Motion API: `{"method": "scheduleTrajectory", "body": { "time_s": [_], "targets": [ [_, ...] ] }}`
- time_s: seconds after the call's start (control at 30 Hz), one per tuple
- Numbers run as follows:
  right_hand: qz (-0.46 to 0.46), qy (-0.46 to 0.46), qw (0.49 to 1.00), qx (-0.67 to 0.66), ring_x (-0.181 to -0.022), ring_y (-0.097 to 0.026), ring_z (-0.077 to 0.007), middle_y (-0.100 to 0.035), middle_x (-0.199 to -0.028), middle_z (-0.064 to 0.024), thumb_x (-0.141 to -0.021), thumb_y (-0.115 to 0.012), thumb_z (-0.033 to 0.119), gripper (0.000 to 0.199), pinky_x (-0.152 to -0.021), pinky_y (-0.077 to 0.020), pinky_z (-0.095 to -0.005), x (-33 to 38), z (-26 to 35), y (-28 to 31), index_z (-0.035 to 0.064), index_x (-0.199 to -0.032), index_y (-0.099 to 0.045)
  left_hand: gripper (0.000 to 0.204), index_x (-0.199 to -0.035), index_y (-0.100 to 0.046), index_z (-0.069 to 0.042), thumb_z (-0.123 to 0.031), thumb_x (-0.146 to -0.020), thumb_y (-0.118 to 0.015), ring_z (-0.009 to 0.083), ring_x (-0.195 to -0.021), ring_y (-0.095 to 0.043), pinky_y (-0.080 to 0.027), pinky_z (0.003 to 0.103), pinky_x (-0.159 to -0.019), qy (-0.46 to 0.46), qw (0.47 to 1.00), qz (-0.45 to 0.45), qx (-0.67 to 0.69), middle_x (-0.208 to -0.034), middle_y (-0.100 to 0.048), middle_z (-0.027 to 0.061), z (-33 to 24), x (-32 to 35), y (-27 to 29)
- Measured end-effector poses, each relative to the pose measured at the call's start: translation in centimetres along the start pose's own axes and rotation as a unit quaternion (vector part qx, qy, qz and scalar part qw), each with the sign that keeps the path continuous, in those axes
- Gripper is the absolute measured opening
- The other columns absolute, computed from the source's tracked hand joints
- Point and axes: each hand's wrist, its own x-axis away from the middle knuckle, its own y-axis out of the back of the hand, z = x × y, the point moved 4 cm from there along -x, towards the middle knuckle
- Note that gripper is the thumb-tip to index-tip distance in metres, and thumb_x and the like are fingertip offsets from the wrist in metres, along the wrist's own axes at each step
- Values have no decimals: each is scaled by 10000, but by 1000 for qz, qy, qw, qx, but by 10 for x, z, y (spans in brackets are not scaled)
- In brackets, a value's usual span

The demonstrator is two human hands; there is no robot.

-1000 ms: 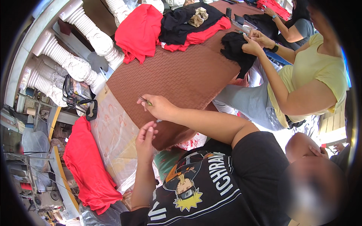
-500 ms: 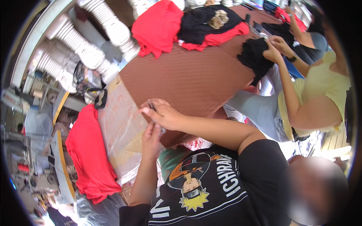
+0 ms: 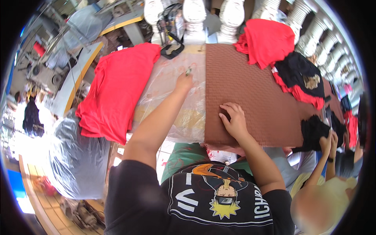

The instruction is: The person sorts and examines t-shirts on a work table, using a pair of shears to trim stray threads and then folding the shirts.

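Note:
My left hand (image 3: pixel 185 82) reaches out over the plastic-covered part of the table (image 3: pixel 168 96). Its fingers are closed round a small, dark, shiny tool (image 3: pixel 188 71), too small to make out its kind. My right hand (image 3: pixel 235 120) rests palm down on the brown textured cloth (image 3: pixel 252 90), fingers spread, holding nothing. To the left of my left arm lies a big pile of red fabric (image 3: pixel 119 84), hanging over the near edge.
A clear bag with black trim (image 3: pixel 171 29) sits at the far edge beside white balusters (image 3: pixel 194 19). Red fabric (image 3: pixel 268 41) and black garments (image 3: pixel 299 72) lie far right. A co-worker's hands (image 3: pixel 329 143) hold black cloth (image 3: pixel 313 131). A plastic-wrapped bundle (image 3: pixel 80 156) stands left.
The view has swung left. My hands, close together before, are now apart: the left has reached forward with the small tool, while the right has come down flat on the brown cloth.

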Motion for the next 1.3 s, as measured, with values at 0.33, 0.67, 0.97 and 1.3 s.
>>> {"method": "scheduleTrajectory", "body": {
  "time_s": [0.33,0.67,0.97,1.3],
  "targets": [
    [8,25,1000,-6,-1101,-498,-297,-568,-1136,-102,-782,-637,145,283,-929,-377,-403,-8,5,-4,66,-1053,-619,561,-1231,-534,-90,-422,-786,-619,351,-1174,-474,-383,413,-975,-146,963,3,-228,-1244,-510,215,-51,21,7],
    [17,17,1000,4,-1088,-501,-297,-563,-1136,-99,-788,-635,143,269,-928,-372,-403,-6,5,-4,77,-1049,-620,398,-1196,-571,-168,-306,-823,-594,322,-1231,-391,-342,533,-964,-17,899,-210,-385,-1286,-491,81,15,119,210],
    [32,10,999,6,-1113,-493,-317,-562,-1159,-116,-808,-607,100,251,-959,-372,-406,-9,9,-5,54,-1054,-614,298,-1139,-613,-152,-199,-848,-572,282,-1116,-529,-453,403,-921,124,896,-239,-354,-1214,-551,96,83,22,322],
    [39,-11,999,34,-1102,-507,-308,-569,-1147,-120,-813,-591,68,226,-956,-377,-394,-13,15,-7,54,-1037,-619,196,-955,-702,-174,-272,-789,-667,266,-969,-616,-487,399,-836,135,877,-282,-366,-1021,-655,91,112,5,320]
  ]
}}
